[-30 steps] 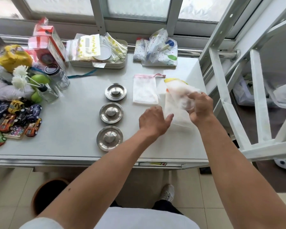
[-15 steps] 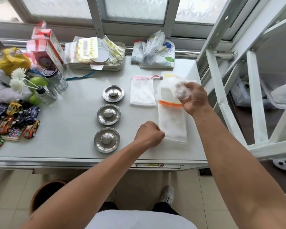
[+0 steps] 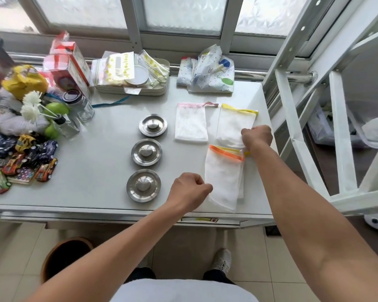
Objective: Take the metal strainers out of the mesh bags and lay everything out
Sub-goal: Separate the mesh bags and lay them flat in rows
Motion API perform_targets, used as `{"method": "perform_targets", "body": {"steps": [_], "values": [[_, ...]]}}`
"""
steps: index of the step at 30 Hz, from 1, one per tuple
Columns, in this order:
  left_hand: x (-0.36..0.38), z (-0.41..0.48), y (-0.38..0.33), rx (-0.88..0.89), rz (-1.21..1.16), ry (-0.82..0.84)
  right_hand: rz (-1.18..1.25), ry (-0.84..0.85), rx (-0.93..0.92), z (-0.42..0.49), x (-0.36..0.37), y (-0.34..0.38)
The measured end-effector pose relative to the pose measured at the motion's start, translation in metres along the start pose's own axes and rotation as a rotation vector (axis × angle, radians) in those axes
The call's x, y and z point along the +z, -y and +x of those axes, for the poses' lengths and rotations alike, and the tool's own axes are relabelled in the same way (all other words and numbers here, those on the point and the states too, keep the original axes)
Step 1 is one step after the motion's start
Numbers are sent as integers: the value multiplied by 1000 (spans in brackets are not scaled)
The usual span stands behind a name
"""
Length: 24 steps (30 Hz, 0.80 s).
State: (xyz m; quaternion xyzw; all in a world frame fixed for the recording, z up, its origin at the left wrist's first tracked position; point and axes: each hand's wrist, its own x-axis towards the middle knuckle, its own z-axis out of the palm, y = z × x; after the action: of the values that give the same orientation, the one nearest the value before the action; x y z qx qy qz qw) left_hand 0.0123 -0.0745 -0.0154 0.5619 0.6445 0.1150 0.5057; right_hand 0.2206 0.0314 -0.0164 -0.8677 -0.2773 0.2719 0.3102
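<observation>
Three round metal strainers lie in a column on the grey table: far, middle and near. To their right lie three white mesh bags, all flat: a pink-trimmed bag, a yellow-trimmed bag and, nearest me, an orange-trimmed bag. My right hand pinches the near edge of the yellow-trimmed bag. My left hand is closed on the left edge of the orange-trimmed bag.
Toy cars, green fruit, a glass jar, red boxes and a tray of packets crowd the table's left and back. A folded patterned bag lies at the back right. A white metal frame stands right of the table.
My right hand spread the crumpled yellow-trimmed bag flat beside the pink one. My left hand moved to the orange-trimmed bag's left edge and closed on it.
</observation>
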Motion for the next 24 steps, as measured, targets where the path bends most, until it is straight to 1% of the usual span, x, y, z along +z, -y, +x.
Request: {"method": "perform_targets", "body": {"steps": [2,5,8,10,13,16,19,21,24], "values": [[0,-2,-3,3,-69,-24,-58,-3,-82,0,-2,-3],[1,2,-6,-48,-230,-51,-139,-15,-175,0,-7,-11],[2,11,-6,-89,-254,-58,-187,-100,-229,-10,-16,-19],[-1,13,-7,-57,-213,-138,-196,-89,-237,-21,-23,-24],[-16,9,-1,8,-130,-292,-292,79,-197,-34,-29,-32],[-32,-1,12,77,-66,-386,-410,203,-160,-42,-27,-42],[-43,-8,23,120,62,-476,-501,229,-187,-51,-20,-49],[-49,-9,27,132,174,-503,-564,212,-215,-55,-17,-51],[-53,-9,25,119,395,-432,-592,224,-223,-55,-14,-48]]}}
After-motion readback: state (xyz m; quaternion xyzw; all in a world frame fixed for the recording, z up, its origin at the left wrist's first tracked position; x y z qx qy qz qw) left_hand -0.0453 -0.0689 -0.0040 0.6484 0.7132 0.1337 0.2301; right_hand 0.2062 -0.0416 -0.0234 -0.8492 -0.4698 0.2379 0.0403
